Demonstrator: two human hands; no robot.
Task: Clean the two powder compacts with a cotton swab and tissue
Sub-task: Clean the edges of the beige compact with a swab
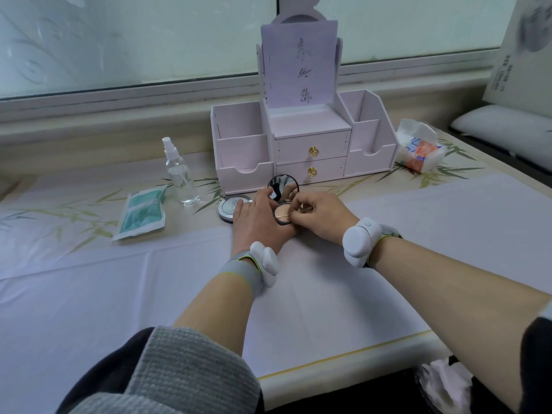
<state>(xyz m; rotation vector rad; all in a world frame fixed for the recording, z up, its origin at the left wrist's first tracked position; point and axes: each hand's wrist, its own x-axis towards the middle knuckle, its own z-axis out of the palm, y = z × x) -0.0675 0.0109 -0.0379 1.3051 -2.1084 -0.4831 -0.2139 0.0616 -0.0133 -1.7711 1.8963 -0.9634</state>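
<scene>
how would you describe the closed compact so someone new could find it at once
Find the lilac drawer organiser at the back of the table. Before its lower left corner lies the closed compact, its right edge under the left hand. Unlike the open compact beside it, with its raised mirror, it is a shut silver-grey disc with a pale label.

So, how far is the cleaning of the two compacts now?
Done: nothing looks finished yet. In hand: the left hand holds the open compact while the right hand pinches a cotton swab against its powder pan. Left: the closed compact lies beside the left hand, and the tissue pack sits by the organiser, so the wiping seems not yet begun.
</scene>
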